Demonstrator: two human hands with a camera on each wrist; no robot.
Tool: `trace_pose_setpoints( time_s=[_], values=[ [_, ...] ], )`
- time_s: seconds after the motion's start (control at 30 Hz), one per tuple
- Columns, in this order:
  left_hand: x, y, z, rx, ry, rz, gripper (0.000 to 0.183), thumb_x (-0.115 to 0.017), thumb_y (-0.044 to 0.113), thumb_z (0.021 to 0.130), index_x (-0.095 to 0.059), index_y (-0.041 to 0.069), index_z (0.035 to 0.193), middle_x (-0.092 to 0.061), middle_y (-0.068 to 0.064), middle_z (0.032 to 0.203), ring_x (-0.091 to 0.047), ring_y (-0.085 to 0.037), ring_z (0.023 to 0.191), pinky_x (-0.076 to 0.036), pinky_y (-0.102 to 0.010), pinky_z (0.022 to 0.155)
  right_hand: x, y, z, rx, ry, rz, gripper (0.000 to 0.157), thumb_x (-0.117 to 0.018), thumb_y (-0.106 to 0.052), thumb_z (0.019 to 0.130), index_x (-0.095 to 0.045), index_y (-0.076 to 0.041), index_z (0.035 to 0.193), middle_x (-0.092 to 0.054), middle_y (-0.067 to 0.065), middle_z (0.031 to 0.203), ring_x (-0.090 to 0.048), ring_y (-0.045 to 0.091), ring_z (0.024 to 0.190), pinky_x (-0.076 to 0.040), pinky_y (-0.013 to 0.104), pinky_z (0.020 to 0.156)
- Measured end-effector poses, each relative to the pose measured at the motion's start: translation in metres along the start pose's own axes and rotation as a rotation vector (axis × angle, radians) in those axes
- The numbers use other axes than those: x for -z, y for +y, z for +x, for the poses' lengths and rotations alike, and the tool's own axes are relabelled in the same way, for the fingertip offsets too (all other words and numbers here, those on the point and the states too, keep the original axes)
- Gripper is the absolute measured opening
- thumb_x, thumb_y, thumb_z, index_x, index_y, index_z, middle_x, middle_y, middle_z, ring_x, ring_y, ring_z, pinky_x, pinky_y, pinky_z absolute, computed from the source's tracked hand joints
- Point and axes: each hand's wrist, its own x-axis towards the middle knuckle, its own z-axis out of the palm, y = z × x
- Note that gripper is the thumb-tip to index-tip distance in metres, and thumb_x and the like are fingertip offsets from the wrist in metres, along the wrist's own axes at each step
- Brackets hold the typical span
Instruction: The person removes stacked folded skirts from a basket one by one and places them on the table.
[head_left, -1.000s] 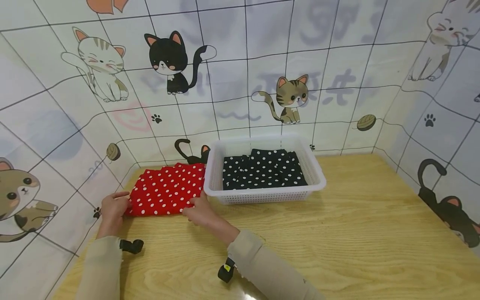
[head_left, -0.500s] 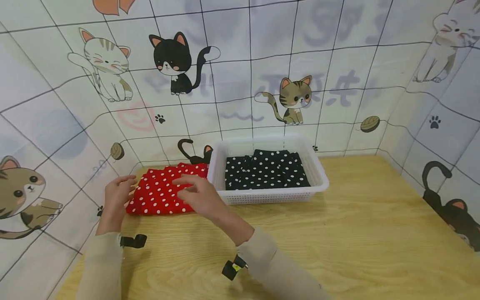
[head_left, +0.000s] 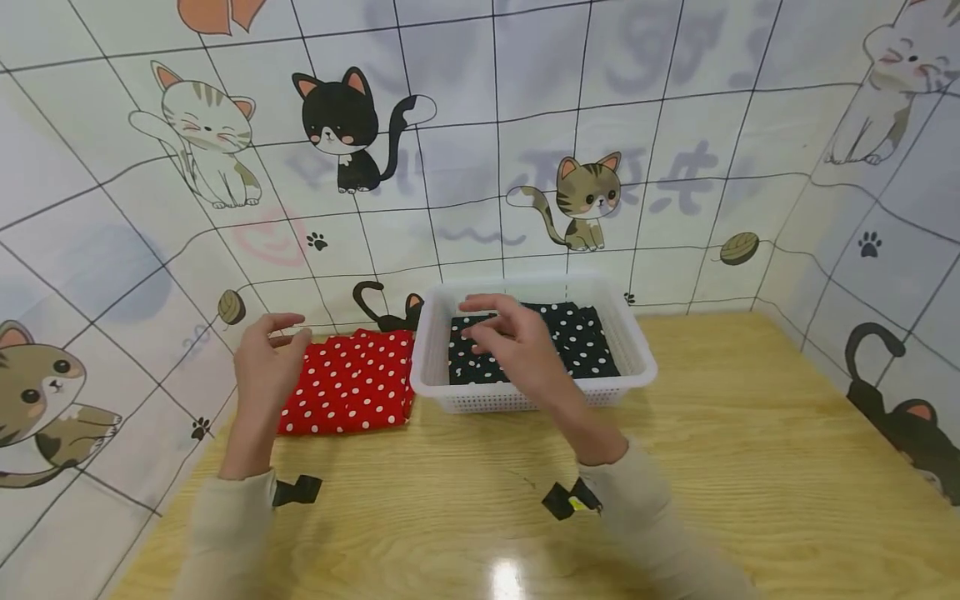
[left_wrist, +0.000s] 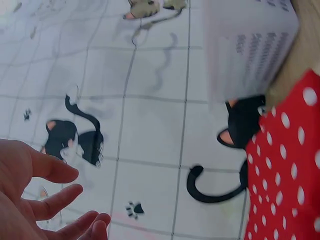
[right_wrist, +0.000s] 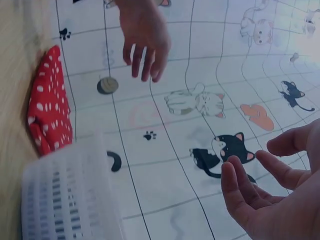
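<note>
Right hand (head_left: 528, 346) has swung off the red dotted cloth (head_left: 352, 383) toward 3 o'clock, and it's now up over the white basket (head_left: 465, 390); left hand (head_left: 268, 362) has come up a bit toward 2 o'clock. Cloth and basket haven't really budged. Red cloth is laid flat at 10 o'clock on the tabletop (head_left: 450, 500), just beside the basket, which sits near 12 with the black dotted cloth (head_left: 588, 342) inside.

If that black cloth is what the right hand's after (my guess), I'd bring both hands in, go down inside the 9 and 3 o'clock walls, get fingertips under the edges and lift level. Grabbing the top layer only will probably wreck the folds. Watch the left cuff too, it could drag the red cloth.

Pose-wise: left forearm comes up from 7 o'clock, fingers toward 2. Right comes from 5, fingers toward 10. Each grip is about half open, fingers loosely bent and thumb apart, with nothing in either of the 2.
</note>
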Motion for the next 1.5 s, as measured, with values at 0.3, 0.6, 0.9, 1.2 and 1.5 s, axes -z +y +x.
trace_pose_setpoints(
  time_s=[0.3, 0.6, 0.9, 1.2, 1.5],
  values=[
    [-0.027, 0.051, -0.021, -0.052, -0.114, -0.164, 0.042, -0.062, 0.032, 0.101, -0.059, 0.016, 0.14, -0.056, -0.005, 0.148, -0.057, -0.026, 0.128, -0.054, -0.032, 0.089, 0.079, 0.019, -0.007, -0.075, 0.116, -0.215, 0.036, -0.054, -0.013, 0.104, -0.061, -0.012, 0.139, -0.065, 0.01, 0.138, -0.072, 0.019, 0.103, -0.06, 0.039, 0.092],
    [-0.066, 0.08, -0.024, -0.093, -0.254, -0.283, 0.044, -0.063, 0.027, 0.101, -0.054, 0.014, 0.142, -0.054, -0.008, 0.146, -0.056, -0.028, 0.13, -0.053, -0.045, 0.102, 0.128, 0.029, -0.002, -0.197, 0.134, -0.319, 0.039, -0.052, -0.02, 0.106, -0.056, -0.009, 0.143, -0.057, 0.013, 0.148, -0.066, 0.012, 0.104, -0.058, 0.033, 0.098],
    [-0.111, 0.086, -0.014, 0.032, -0.405, -0.331, 0.051, -0.063, 0.029, 0.101, -0.047, 0.014, 0.147, -0.05, -0.014, 0.151, -0.061, -0.034, 0.125, -0.053, -0.048, 0.108, 0.144, 0.049, 0.005, -0.388, 0.058, -0.229, 0.047, -0.047, -0.02, 0.108, -0.043, -0.001, 0.151, -0.043, 0.024, 0.157, -0.044, 0.041, 0.144, -0.044, 0.057, 0.116],
    [-0.151, 0.071, -0.01, 0.067, -0.62, -0.173, 0.066, -0.062, 0.036, 0.1, -0.037, 0.014, 0.157, -0.038, -0.018, 0.163, -0.047, -0.039, 0.143, -0.044, -0.059, 0.115, 0.141, 0.07, 0.009, -0.565, -0.012, -0.216, 0.056, -0.047, -0.026, 0.106, -0.035, -0.004, 0.156, -0.029, 0.022, 0.166, -0.026, 0.042, 0.154, -0.031, 0.072, 0.116],
    [-0.169, 0.062, -0.011, 0.09, -0.803, -0.082, 0.078, -0.061, 0.044, 0.1, -0.027, 0.01, 0.161, -0.035, -0.018, 0.161, -0.039, -0.042, 0.145, -0.039, -0.071, 0.112, 0.134, 0.075, 0.014, -0.648, -0.054, -0.27, 0.059, -0.048, -0.033, 0.105, -0.034, -0.007, 0.157, -0.025, 0.019, 0.168, -0.026, 0.045, 0.153, -0.031, 0.07, 0.117]
  ],
)
